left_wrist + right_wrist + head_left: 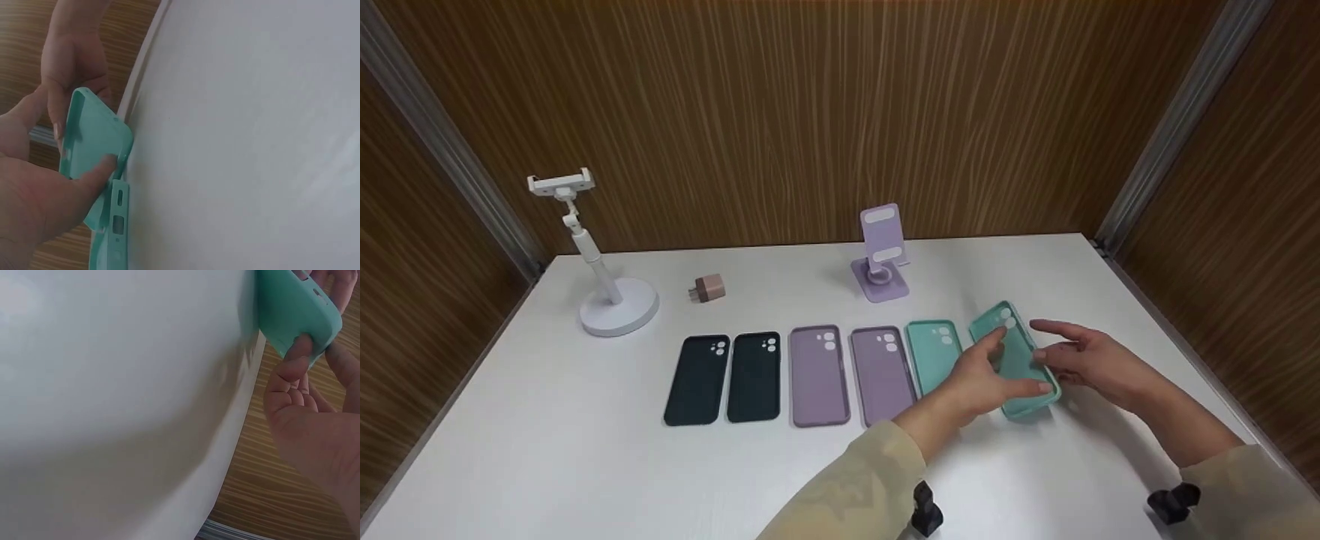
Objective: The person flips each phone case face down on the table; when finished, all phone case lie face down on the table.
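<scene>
A teal phone case (1020,367) is held tilted at the right end of a row of cases, its hollow inside facing up. My left hand (979,382) reaches over its left side and holds it, thumb against the inside near the bottom end; some of its fingers are hidden. My right hand (1099,367) pinches the case's right side, with one finger stretched out past the edge. In the right wrist view, curled fingers (292,368) touch the back of the case. Another teal case (934,349) lies beside it, partly behind my left hand.
Two purple cases (820,379) and two black cases (754,379) continue the row leftward. Behind stand a purple phone stand (883,240), a pink charger plug (709,288) and a white stand (619,307). Wood-grain panels (810,120) border the white table (585,465).
</scene>
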`<state>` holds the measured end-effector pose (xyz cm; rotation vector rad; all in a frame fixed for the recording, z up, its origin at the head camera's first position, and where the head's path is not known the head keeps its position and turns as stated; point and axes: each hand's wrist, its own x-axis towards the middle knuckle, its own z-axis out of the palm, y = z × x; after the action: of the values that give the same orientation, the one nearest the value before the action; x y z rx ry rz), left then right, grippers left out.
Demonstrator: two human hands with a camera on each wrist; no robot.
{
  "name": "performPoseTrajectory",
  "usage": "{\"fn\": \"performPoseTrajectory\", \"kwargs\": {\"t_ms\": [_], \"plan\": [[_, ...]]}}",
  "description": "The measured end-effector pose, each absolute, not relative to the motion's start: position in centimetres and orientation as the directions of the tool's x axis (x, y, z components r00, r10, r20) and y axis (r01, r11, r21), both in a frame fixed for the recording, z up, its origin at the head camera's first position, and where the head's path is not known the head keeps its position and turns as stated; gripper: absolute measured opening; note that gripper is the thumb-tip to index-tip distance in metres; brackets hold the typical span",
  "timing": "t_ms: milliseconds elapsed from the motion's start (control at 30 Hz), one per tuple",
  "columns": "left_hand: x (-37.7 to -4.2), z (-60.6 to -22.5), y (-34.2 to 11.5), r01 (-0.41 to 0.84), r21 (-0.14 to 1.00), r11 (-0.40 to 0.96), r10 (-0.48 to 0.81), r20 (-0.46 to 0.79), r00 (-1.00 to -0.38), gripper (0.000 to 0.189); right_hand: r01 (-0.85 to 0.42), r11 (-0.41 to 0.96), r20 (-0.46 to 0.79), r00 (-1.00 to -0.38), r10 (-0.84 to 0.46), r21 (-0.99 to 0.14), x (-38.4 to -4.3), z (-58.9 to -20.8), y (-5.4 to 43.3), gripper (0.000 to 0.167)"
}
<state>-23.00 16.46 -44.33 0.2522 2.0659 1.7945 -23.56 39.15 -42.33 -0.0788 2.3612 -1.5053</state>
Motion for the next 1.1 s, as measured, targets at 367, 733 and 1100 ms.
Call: {"fn": "performPoseTrajectory", "kwargs": {"t_ms": [367, 733, 1100], "plan": [[-23.1, -44.6, 16.1, -0.224, 0.972, -0.063, 0.397, -0.182, -0.900, 0.091, 0.155, 0.324, -0.255, -0.920, -0.296, -0.933, -23.9, -42.9, 38.3, 0.076], [-23.3, -44.4, 15.7, -0.249, 0.965, -0.085, 0.392, -0.198, -0.898, 0.084, 0.149, 0.289, -0.252, -0.897, -0.364, -0.946, -24.3, -43.3, 37.7, 0.074], [-23.6, -44.6, 15.4, -0.293, 0.943, -0.156, 0.412, -0.207, -0.887, 0.084, 0.137, 0.274, -0.241, -0.887, -0.393, -0.952, -24.6, -43.8, 37.3, 0.073]]}}
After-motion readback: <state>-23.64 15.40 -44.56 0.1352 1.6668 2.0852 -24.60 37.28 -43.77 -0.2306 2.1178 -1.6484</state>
